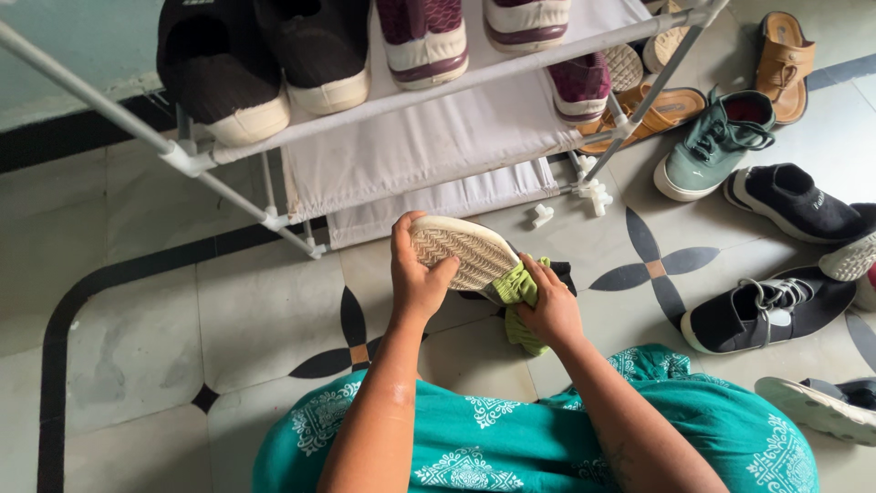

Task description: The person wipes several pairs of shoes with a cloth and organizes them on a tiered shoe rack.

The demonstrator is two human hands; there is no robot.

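Item in hand: black shoe with cream sole (461, 251), centre of frame, turned sole-up, its ridged tread facing the camera and the dark upper showing only at the lower right edge.

Left hand (415, 274): fingers clamped around the heel end of the sole, thumb lying across the tread.

Right hand (550, 309): fingers closed together on a green cloth (520, 290), which is bunched and pressed against the toe end of the shoe; a fold of it hangs below the hand.

Wearer: teal printed garment (538, 438) fills the lower centre of the frame.

Rack: white-framed shoe rack with fabric shelves (429, 137), upper half of frame, just beyond the held shoe. Top shelf carries a pair of dark slip-on shoes with cream soles (265, 64) at upper left and a pair of maroon and white shoes (465, 32) at upper centre.

Floor: pale tiled floor with black petal motifs (137, 338). On the right side lie a grey-green lace-up sneaker (712, 146), tan sandals (780, 59), a black slip-on shoe (798, 201) and a black lace-up shoe with white sole (766, 310). Small white plastic rack connectors (589, 194) lie at the rack's foot.
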